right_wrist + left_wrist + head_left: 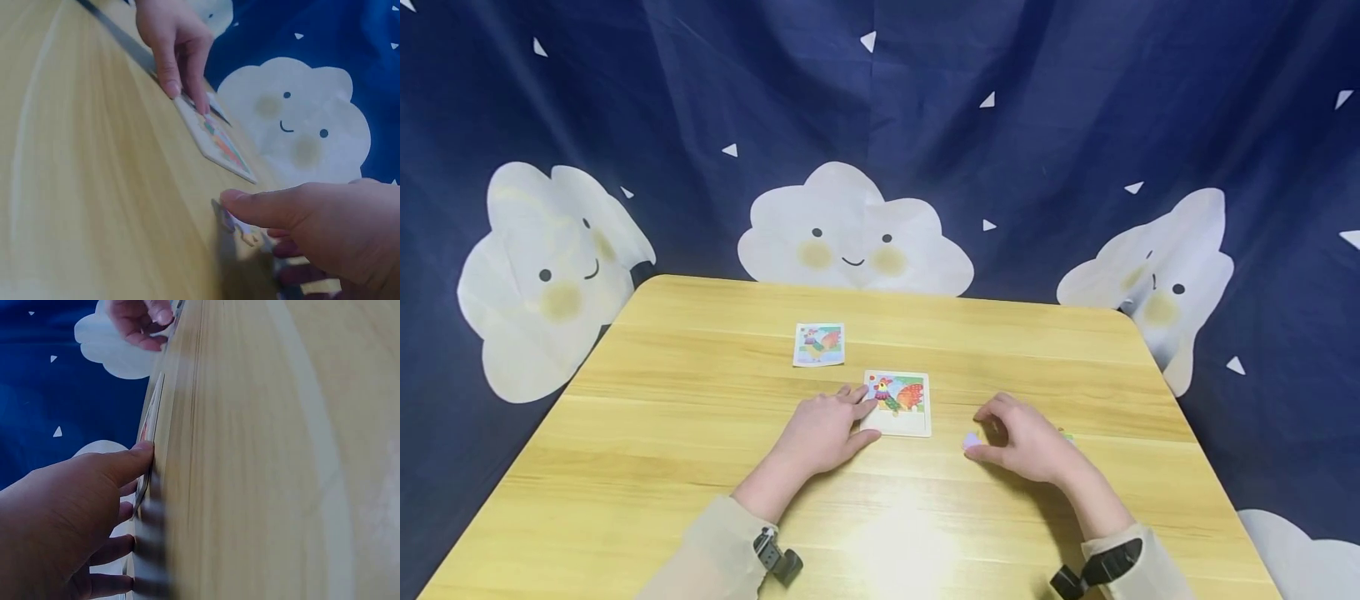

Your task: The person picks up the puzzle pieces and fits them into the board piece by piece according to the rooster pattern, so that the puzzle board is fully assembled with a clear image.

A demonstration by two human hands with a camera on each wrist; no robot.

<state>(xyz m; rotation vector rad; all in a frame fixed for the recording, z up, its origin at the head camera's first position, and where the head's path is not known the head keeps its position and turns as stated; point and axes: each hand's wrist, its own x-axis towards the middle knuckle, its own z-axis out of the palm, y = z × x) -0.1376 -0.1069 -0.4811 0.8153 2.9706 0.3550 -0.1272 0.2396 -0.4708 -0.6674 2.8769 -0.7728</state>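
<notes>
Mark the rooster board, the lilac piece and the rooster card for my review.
Rooster board (898, 406): head view, near its middle.
Lilac piece (972, 439): head view, its exposed surface.
Rooster card (819, 346): head view, middle of its picture.

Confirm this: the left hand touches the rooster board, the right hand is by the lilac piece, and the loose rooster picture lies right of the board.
Not quite: the loose rooster picture lies left of the rooster board, as the head view shows. The left hand does touch the board, and the right hand is by the lilac piece.
</notes>
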